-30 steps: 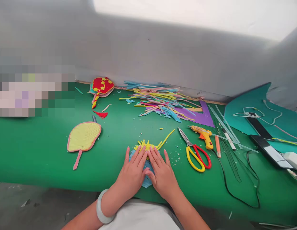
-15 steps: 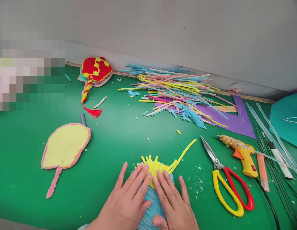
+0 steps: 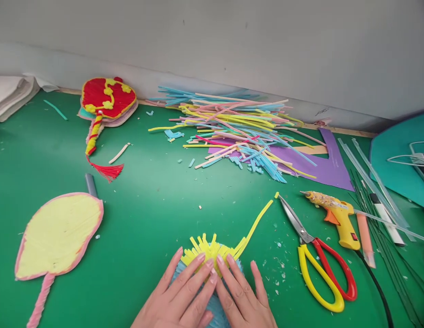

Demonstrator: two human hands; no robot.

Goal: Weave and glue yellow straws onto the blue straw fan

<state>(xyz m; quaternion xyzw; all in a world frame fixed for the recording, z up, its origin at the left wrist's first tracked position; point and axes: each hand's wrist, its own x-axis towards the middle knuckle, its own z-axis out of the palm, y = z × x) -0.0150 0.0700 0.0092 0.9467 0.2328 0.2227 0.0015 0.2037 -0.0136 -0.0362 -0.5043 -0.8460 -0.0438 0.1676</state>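
My left hand (image 3: 182, 291) lies palm down with fingers stretched out over a blue fuzzy piece (image 3: 217, 307) at the bottom edge. Beside it, my right hand (image 3: 244, 291) rests the same way, and the two hands' index fingertips nearly meet. Under the fingertips is a fan of short yellow pipe cleaner strips (image 3: 206, 248) spread across the top of the blue piece. One long yellow strip (image 3: 257, 219) sticks out from it to the upper right. The hands hide most of the blue piece.
To the right lie scissors (image 3: 305, 237), a yellow glue gun (image 3: 338, 214), clear glue sticks (image 3: 375, 182) and green wires (image 3: 382, 241). Behind is a heap of coloured pipe cleaners (image 3: 232, 118) with purple foam sheet (image 3: 334, 171). Leftward are a yellow fan (image 3: 61, 234) and a red fan (image 3: 105, 93).
The view has swung right, so the table items sit further left. Both hands stay on the yellow strips. A small loose yellow bit now lies by the scissors' tip.
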